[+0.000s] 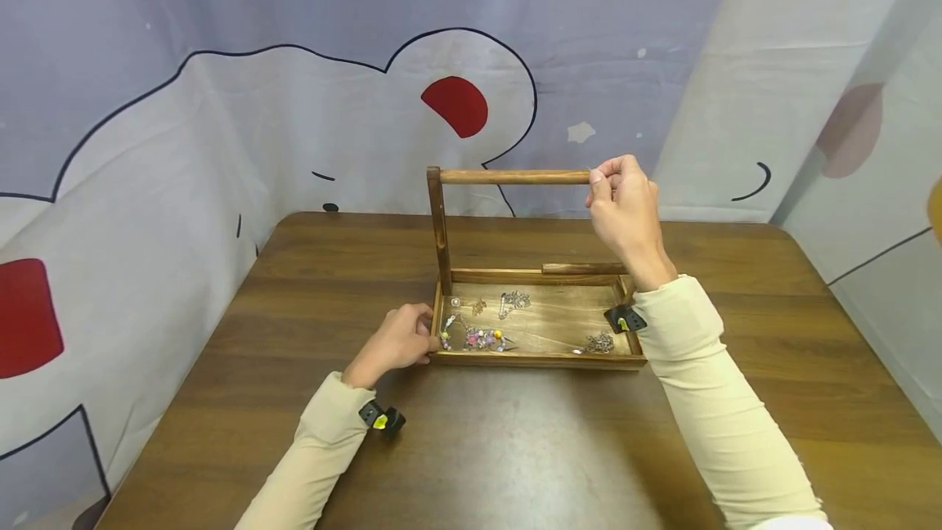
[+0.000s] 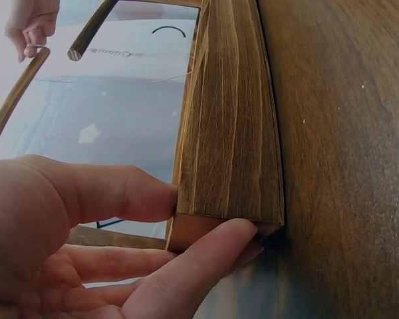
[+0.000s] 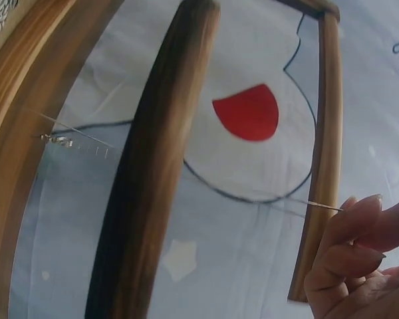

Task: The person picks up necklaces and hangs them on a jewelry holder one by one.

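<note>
A wooden jewelry stand has a tray base, an upright post on the left, a long top bar and a shorter lower bar. My left hand grips the tray's front left corner with thumb and fingers. At the top bar's free end, my right hand pinches a thin silver necklace. Its fine chain stretches away from the fingertips in the right wrist view; a small clasp shows at the left. The chain's middle is too faint to follow.
Inside the tray lie colorful beaded jewelry, a silver chain, a small gold piece and a tangled silver chain. The stand sits on a brown wooden table, with a patterned curtain behind.
</note>
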Demonstrator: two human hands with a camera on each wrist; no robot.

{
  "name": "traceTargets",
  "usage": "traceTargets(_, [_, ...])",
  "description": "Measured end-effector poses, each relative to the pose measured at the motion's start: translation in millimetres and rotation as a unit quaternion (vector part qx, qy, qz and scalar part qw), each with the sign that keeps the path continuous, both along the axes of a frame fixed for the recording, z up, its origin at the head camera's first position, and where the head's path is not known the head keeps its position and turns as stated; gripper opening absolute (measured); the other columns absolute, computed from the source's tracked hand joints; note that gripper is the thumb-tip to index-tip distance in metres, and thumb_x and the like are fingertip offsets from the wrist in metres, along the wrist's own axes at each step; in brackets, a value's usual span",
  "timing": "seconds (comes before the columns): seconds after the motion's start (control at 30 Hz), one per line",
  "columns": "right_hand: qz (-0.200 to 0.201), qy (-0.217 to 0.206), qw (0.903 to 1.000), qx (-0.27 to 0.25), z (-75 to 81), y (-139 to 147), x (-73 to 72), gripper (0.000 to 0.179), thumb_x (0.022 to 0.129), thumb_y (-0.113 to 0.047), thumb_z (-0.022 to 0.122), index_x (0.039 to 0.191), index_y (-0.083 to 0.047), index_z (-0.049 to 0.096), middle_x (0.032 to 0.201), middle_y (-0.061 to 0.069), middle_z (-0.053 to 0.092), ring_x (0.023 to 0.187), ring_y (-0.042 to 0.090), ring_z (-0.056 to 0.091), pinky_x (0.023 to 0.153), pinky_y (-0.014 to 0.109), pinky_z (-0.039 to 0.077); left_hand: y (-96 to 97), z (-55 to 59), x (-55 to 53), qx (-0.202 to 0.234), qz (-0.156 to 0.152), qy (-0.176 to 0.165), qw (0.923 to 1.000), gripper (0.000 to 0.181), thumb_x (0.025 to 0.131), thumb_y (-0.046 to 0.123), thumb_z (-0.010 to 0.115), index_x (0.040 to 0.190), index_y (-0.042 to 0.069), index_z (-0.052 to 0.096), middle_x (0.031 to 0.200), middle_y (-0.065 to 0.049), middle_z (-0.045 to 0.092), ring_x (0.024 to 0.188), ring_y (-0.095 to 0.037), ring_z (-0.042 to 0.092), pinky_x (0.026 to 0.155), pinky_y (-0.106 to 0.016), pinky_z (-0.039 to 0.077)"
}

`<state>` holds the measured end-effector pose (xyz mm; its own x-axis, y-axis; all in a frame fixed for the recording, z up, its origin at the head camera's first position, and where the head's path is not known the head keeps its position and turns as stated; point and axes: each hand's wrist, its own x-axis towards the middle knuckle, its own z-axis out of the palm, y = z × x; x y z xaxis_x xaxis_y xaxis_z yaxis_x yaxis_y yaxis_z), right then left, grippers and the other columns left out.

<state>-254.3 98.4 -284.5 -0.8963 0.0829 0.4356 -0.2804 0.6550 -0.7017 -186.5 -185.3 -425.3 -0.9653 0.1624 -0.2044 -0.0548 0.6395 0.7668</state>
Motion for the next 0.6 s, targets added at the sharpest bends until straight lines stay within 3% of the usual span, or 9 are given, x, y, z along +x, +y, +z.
traceTargets(0.2, [0.034,0.012,0.9993,-0.01,-3.4,-21.1,3.2,0.013,0.095,-0.015,0.045,0.095,-0.004,0.051,0.068,0.01,0.062,0.053,0.017,0.053,0.049,0.027,0.039,0.0,-0.8,-0.1,-0.004,0.002,-0.003,1.0,0.048,0.074,0.0,0.067,0.119,-0.007,0.052,0.07,-0.006,0.061,0.049,-0.016,0.061,0.05,-0.027,0.052])
traceTargets(0.6, [0.118,0.006,0.9922,-0.041,-5.4,-63.8,5.1,0.011,0.095,-0.014,0.044,0.094,-0.005,0.048,0.067,0.008,0.06,0.041,0.015,0.056,0.041,0.029,0.045,1.2,0.9,-0.3,-0.004,-0.001,-0.003,1.0,0.05,0.073,0.0,0.066,0.12,-0.008,0.05,0.067,-0.005,0.063,0.048,-0.014,0.06,0.05,-0.027,0.051])
